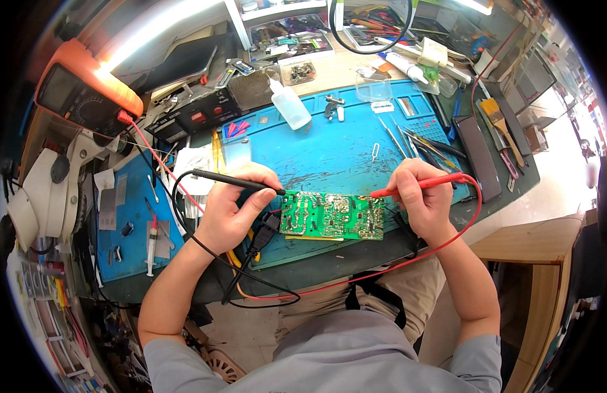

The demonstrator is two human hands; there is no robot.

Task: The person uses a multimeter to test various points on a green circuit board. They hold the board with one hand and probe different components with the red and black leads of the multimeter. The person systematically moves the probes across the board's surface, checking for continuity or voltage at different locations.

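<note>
A green circuit board [331, 216] lies on the blue work mat [277, 160] at the front edge of the bench, its soldered side up. My left hand [234, 209] is closed around a black test probe [218, 178], its end at the board's upper left corner. In my right hand [425, 200] I grip a red test probe [408, 186], which points at the board's upper right edge. Whether either tip touches metal is too small to tell. Red and black leads link the probes to an orange multimeter [87, 92] at the far left. A black plug [265, 229] lies beside the board.
A white squeeze bottle [290, 108] lies on the mat's far side. Tweezers [396, 139] and other slim tools are at the right, near a dark flat case [477, 157]. To the left is a syringe [152, 249]. A black box [192, 114] with red switches stands behind.
</note>
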